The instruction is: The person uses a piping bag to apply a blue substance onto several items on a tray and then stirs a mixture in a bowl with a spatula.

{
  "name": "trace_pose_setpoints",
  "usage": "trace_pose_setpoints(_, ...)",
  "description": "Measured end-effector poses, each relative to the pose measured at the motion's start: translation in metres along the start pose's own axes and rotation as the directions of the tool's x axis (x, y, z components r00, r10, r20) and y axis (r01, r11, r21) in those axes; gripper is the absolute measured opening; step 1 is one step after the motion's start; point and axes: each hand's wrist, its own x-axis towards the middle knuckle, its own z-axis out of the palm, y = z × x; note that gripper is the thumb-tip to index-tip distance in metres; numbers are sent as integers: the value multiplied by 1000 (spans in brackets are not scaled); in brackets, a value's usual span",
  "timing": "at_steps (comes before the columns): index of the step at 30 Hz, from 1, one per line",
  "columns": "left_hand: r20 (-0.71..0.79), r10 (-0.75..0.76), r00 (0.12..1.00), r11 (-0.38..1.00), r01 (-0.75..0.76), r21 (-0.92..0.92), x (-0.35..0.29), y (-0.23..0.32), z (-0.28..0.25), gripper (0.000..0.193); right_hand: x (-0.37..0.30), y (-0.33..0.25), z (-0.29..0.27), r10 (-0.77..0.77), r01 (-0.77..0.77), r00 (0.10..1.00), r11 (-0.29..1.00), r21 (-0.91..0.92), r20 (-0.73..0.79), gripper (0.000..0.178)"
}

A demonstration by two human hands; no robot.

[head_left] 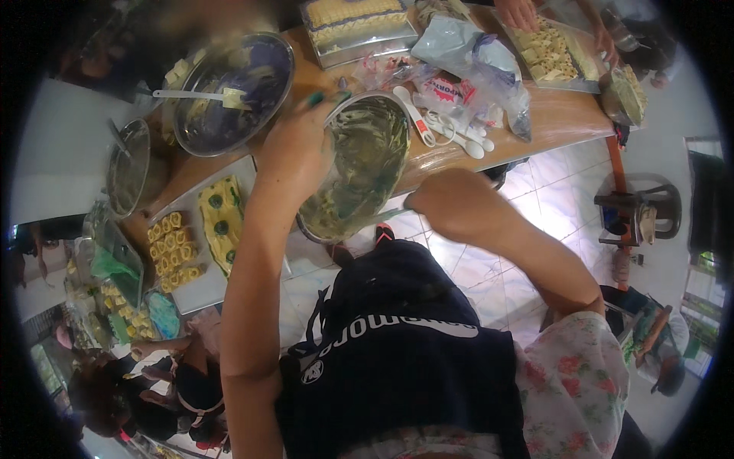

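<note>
A metal mixing bowl (pixel 380 145), its inside smeared with greenish-yellow batter or cream, is tilted at the table's front edge. My left hand (pixel 297 157) grips its left rim, with dark green at the fingertips. At the bowl's lower right, my right hand (pixel 453 200) is closed around something slim; a thin greenish end sticks out toward the bowl, its kind unclear. Left of the bowl, a sheet cake (pixel 221 213) with yellow cream and green dots lies on a white board, beside several small yellow rolls (pixel 172 249).
A large bowl (pixel 264 115) of purple cream holds a white spatula (pixel 191 94). White measuring spoons (pixel 466 144) and plastic bags (pixel 451 46) lie to the right. A decorated cake (pixel 355 19) stands behind. Another person's hand (pixel 518 14) reaches over a tray (pixel 575 80) of yellow pieces.
</note>
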Motion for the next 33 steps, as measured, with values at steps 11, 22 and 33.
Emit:
trace_pose_setpoints(11,-17,-56,998,996,55,-65,-4,3,-5,39,12,-22,-18,23,-18,997,997,-79,69,10)
trace_pose_setpoints(22,34,-152,988,987,153,-46,-3,3,-6,38,2,-21,-25,-36,35,999,997,-69,-12,13)
trace_pose_setpoints(33,7,-92,996,995,92,-24,0,2,-5,35,3,-19,-15,21,-22,1000,998,-65,-14,12)
